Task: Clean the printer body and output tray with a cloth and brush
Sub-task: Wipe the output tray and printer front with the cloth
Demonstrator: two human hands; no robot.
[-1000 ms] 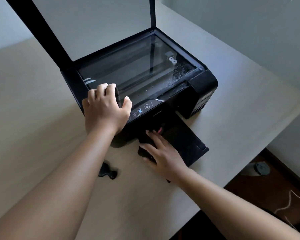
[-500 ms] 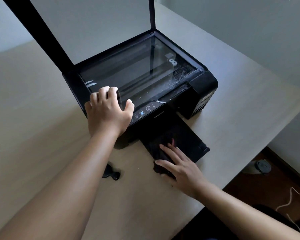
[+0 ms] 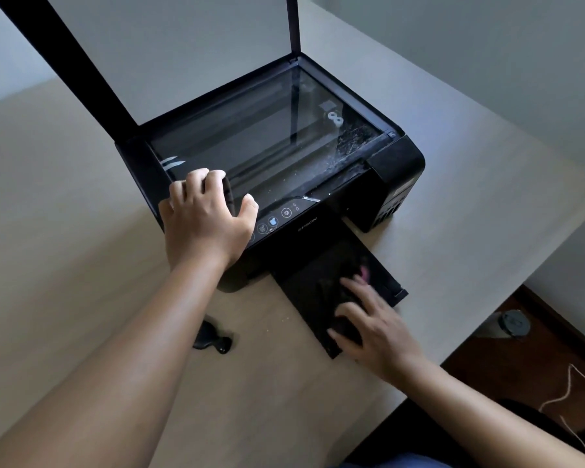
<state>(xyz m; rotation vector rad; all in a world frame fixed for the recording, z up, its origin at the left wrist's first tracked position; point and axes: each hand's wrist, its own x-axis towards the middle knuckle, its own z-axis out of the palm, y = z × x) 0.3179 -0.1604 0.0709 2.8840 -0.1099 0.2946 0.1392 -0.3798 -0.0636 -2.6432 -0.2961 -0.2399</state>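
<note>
printer (image 3: 396, 163) sits on tabletop (image 3: 81, 238), scanner lid (image 3: 183, 62) raised, output tray (image 3: 387, 282) pulled out toward the person. left hand (image 3: 208, 219) rests on the printer's front-left corner, fingers (image 3: 196, 183) curled, thumb out on the glass edge; cannot tell if they enclose anything. right hand (image 3: 377, 327) presses a dark cloth (image 3: 330, 292) flat on the tray, fingers straight and spread; small black object (image 3: 212, 340) lies on the tabletop near the left forearm.

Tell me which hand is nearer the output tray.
Right. Right hand presses a cloth on the tray; left hand rests atop the printer, up-left of it.
</note>
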